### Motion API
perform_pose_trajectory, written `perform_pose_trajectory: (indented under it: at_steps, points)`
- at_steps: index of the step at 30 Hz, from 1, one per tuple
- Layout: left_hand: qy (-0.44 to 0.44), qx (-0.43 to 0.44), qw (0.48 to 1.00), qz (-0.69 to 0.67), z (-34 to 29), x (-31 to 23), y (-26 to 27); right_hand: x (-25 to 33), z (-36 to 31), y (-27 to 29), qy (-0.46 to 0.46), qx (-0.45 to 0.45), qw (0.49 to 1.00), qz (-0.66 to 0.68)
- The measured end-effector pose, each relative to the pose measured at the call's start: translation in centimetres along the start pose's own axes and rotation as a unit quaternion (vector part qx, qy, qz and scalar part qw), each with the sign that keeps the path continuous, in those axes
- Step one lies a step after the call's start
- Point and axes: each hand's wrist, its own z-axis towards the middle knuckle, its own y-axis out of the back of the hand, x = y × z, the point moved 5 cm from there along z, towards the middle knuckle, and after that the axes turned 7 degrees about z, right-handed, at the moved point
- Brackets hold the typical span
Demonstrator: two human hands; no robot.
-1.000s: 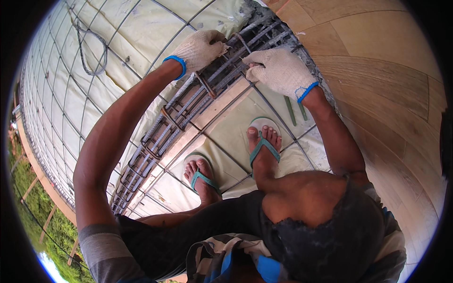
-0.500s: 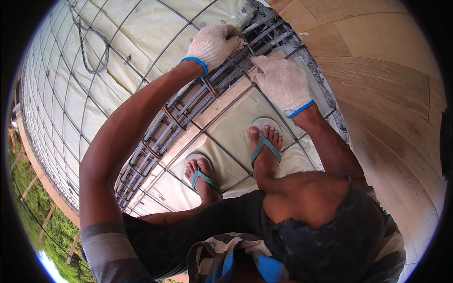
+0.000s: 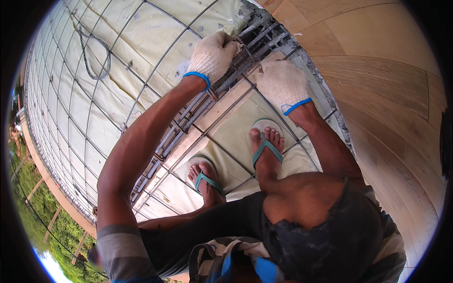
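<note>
White knitted gloves with blue cuffs cover both hands. My left hand [image 3: 213, 55] is closed, its fingertips pinched together at the far end of a bundle of ribbed steel bars [image 3: 188, 120]. I cannot make out what is between them. Just to the right, my right hand [image 3: 284, 82] is curled beside the bundle, over a crossing bar of the steel mesh [image 3: 228, 153]. Its fingers close on something hidden by the glove. A bent bar end [image 3: 251, 55] shows between the two hands.
Pale plastic sheeting [image 3: 155, 42] lies under the mesh. A looped dark wire [image 3: 96, 56] rests on the left. Rough concrete [image 3: 264, 12] borders wood-look tiles [image 3: 377, 33] on the right. My sandalled feet [image 3: 266, 146] stand within the mesh; greenery [image 3: 47, 203] shows beyond a wooden edge board.
My left hand has come slightly nearer, and its forearm and elbow have swung to the right. My right hand stays almost in place, still curled beside the bars.
</note>
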Motion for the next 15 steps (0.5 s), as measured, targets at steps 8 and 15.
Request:
perform_pose_trajectory:
  at_steps: [8,15]
  points:
    - [0.115,-0.009,0.98,-0.163,-0.5,2.4,-2.8,-0.3,-0.3,-0.5,-0.026,-0.009,0.997,0.069]
    - [0.121,-0.053,0.968,-0.214,-0.8,0.6,-3.0,-0.5,0.5,-0.5,-0.035,-0.039,0.995,0.08]
